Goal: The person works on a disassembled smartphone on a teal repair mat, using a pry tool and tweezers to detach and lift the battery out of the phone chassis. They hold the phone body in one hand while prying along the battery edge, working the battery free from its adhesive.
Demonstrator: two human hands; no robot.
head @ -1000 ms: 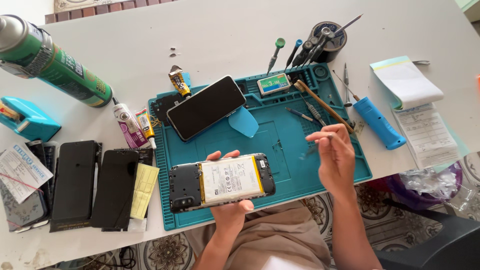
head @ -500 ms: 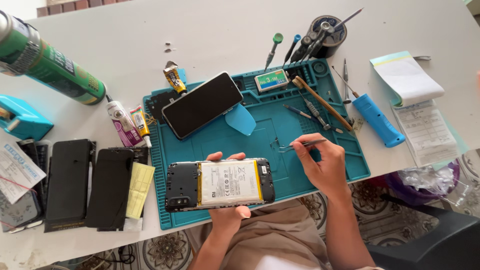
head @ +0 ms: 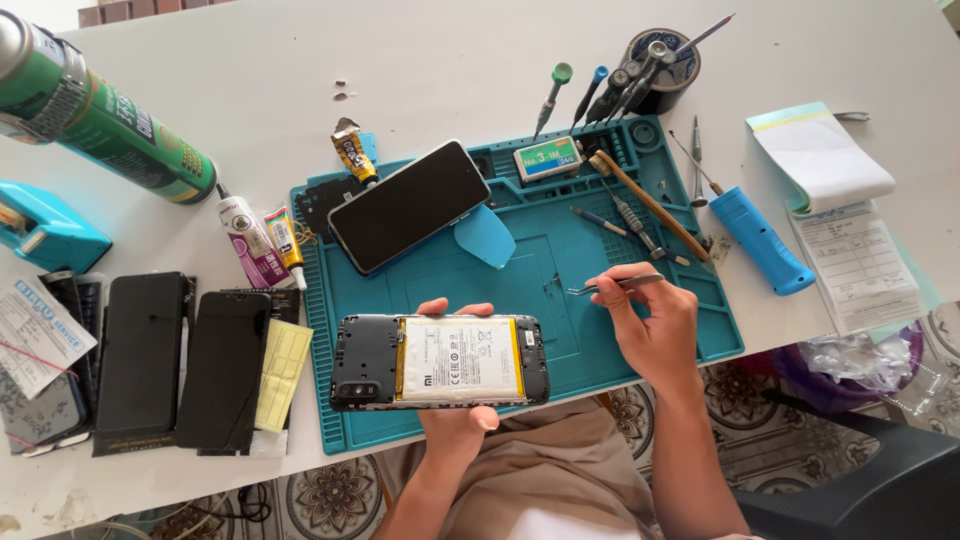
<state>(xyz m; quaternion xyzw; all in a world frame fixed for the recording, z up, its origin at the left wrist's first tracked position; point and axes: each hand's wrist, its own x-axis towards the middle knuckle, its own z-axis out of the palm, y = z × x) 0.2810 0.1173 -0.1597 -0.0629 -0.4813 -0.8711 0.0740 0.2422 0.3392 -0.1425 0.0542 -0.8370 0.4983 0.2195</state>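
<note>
Head view, looking down on a white table [head: 450,60]. The green spray can [head: 95,115] at the upper left is cut by the frame edge, as is the dark chair [head: 860,480] at the lower right; the palm of the left hand [head: 455,420] is hidden beneath the phone it carries, and the small parts near the tips of the tweezers [head: 615,285] are too fine to make out.

Left hand — fingers wrapped round an opened phone [head: 440,362], fingertips showing above its top edge and a thumb below; the phone lies level, back cover off, its white battery [head: 458,358] exposed, at lower centre of the frame over the near edge of the teal work mat [head: 620,330].

Right hand [head: 650,325] — fingers pinched closed on the metal tweezers, whose tips point left, just above the mat and right of the phone.

Surroundings: a second phone [head: 410,205], screen dark, lies tilted on the upper left of the mat, touching a pale blue pick [head: 485,237]; a wooden-handled brush [head: 650,205] and small screwdrivers [head: 620,220] lie at the mat's upper right. A round holder with drivers [head: 655,65] stands above the mat, a blue-handled tool [head: 760,240] and a notepad [head: 820,155] to its right. At left: glue tubes [head: 250,240], two dark phone panels [head: 185,360], a yellow sheet [head: 280,360], a teal box [head: 45,230]
</note>
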